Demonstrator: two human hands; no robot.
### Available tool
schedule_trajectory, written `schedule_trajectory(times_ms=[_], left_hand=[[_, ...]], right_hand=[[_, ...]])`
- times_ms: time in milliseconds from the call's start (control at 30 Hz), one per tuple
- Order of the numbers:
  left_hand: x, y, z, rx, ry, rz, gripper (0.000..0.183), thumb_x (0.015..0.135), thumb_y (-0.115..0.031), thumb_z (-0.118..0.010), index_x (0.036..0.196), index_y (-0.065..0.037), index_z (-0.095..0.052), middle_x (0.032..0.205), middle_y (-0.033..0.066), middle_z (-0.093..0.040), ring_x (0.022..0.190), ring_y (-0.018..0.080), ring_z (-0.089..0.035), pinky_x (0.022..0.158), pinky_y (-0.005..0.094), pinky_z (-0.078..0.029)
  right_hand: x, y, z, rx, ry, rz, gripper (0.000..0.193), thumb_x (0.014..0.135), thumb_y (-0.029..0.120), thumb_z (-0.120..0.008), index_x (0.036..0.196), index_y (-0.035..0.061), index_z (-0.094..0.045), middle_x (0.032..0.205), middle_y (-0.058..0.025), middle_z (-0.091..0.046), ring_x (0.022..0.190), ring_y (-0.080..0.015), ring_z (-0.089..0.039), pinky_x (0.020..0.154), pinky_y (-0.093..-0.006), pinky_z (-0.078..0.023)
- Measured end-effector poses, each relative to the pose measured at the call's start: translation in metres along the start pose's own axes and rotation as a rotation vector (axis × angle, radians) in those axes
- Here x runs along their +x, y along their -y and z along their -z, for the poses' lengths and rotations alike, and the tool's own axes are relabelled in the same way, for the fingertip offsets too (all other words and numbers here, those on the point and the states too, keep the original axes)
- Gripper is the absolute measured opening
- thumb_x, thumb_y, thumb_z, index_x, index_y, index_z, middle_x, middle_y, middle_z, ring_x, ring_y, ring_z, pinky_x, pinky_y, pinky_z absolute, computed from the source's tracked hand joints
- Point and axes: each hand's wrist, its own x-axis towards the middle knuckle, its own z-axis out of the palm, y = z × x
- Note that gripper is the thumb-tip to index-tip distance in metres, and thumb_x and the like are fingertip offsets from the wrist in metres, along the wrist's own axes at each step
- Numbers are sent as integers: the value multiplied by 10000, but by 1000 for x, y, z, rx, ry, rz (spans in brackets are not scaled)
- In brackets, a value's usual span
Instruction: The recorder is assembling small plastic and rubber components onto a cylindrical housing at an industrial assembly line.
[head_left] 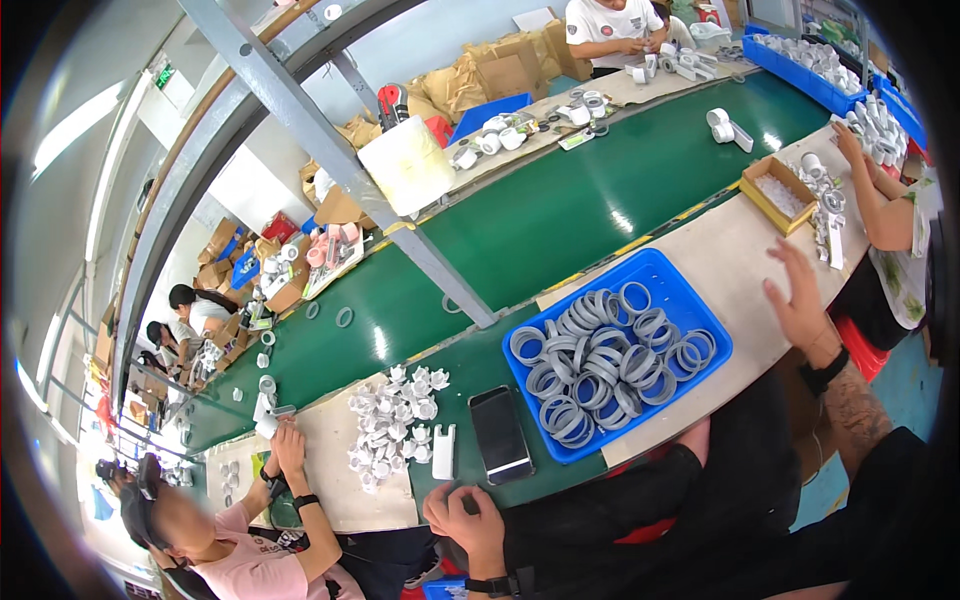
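My left hand (466, 520) rests at the near edge of the bench with its fingers curled in; whatever they may hold is hidden. Close beyond it lie a black phone (500, 436) and a flat white plastic piece with a forked end (443, 453). My right hand (796, 300) is raised over the right part of the bench, fingers spread and nothing in them. Between my hands sits a blue tray (716, 372) heaped with grey rings (600, 350). A pile of small white claw-shaped plastic parts (392, 425) lies to the left of the phone.
A green conveyor belt (560, 220) runs beyond the bench, carrying a white plastic assembly (728, 130). A grey metal post (330, 150) slants down beside the tray. Co-workers sit at left and right. A yellow box (778, 195) of small clear parts stands at right.
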Motion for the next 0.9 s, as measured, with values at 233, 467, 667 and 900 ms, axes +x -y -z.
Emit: schedule_trajectory(times_ms=[233,467,667,900], left_hand=[[-1,1,-2,-16,-19,64,80,854,-107,-799,903,-104,-736,1319,81,-654,1352,381,-547,1072,602,-381],[-2,3,3,-31,-49,93,144,809,-153,-862,936,-160,-794,1385,95,-635,1379,401,-536,1126,597,-382],[-2,-1,6,-25,-45,104,114,791,-179,-888,883,-184,-821,1400,100,-636,1416,398,-503,1140,603,-383],[-4,4,2,-38,-66,102,168,836,-189,-879,980,-150,-801,1406,112,-631,1402,403,-526,1139,599,-382]], right_hand=[[39,43,105,68,-317,139,593,1124,350,-570,1596,-6,-525,1782,-236,-434,1677,-389,-377,1384,-504,-235],[0,11,32,-40,-173,60,619,1082,261,-629,1602,-46,-494,1748,-268,-455,1635,-430,-422,1355,-520,-298],[-46,-36,-46,11,-38,-209,463,1027,214,-707,1426,-15,-647,1476,-253,-678,1377,-451,-632,1208,-518,-478],[-43,-35,-46,-2,-65,-152,339,1001,148,-730,1304,7,-675,1365,-211,-731,1285,-414,-688,1152,-489,-520]])
